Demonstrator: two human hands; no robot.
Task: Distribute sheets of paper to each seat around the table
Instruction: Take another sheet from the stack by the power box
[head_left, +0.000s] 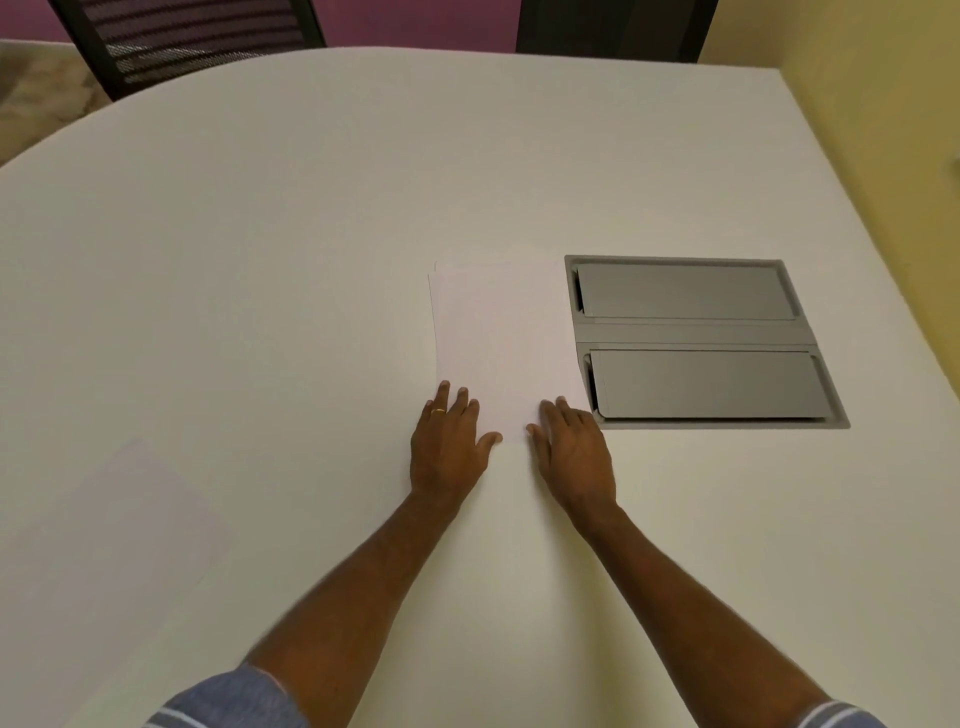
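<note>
A small stack of white paper sheets (498, 343) lies flat near the middle of the white bench (260, 260), its right edge just beside the grey hatch (696, 340) set flush into the bench top. The top corner shows at least two sheets slightly offset. A single sheet (109, 530) lies apart at the near left, turned at an angle. To the left of the stack and beyond it the bench is bare up to its curved far edge, where a black mesh chair (202, 41) stands; the straight right edge runs along a yellow wall (883, 130).

Both arms reach forward from short striped sleeves. The left hand (447, 447), with a ring (439, 411) on one finger, lies palm down with fingers spread on the stack's near left corner. The right hand (574, 457) lies palm down with fingers on the near right corner. Both hands are flat and unclenched, gripping nothing, with a gap between the thumbs.
</note>
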